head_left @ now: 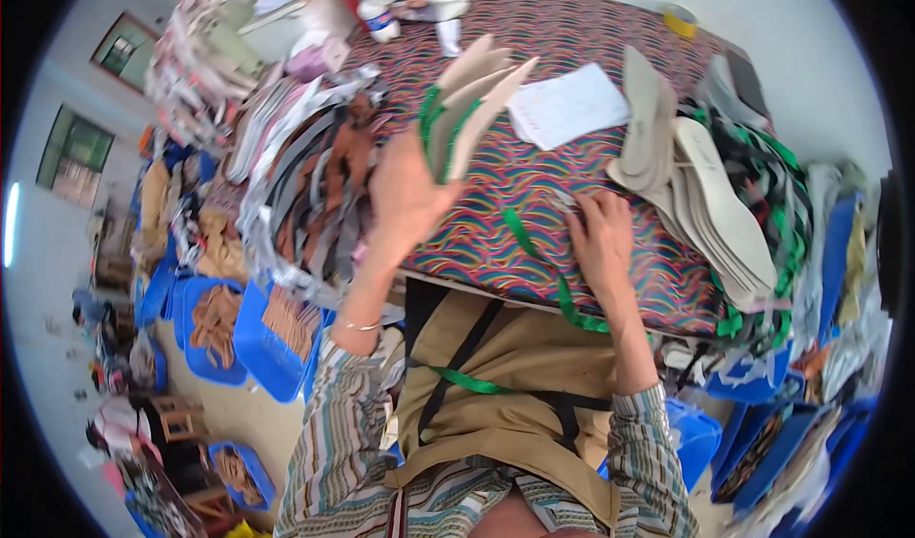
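My left hand (412, 187) is raised over the left side of the table, closed round a fanned bundle of cream insoles (491, 100). Green ribbon (463, 130) shows along the lower part of these insoles. My right hand (602, 238) rests on the patterned tablecloth with its fingers curled. A small greyish thing (563, 199) sits at its fingertips, too small to name. Beside that hand a loose green ribbon (524, 233) runs across the cloth and hangs over the front edge. More insoles (715, 185) lie in overlapping stacks to the right.
White paper sheets (570, 105) lie mid-table. Dark and brown strips (324, 176) are heaped at the left, with green and black ribbons (786, 214) at the far right. A yellow tape roll (680, 20) stands at the back. Blue bins (257, 333) stand below on the left.
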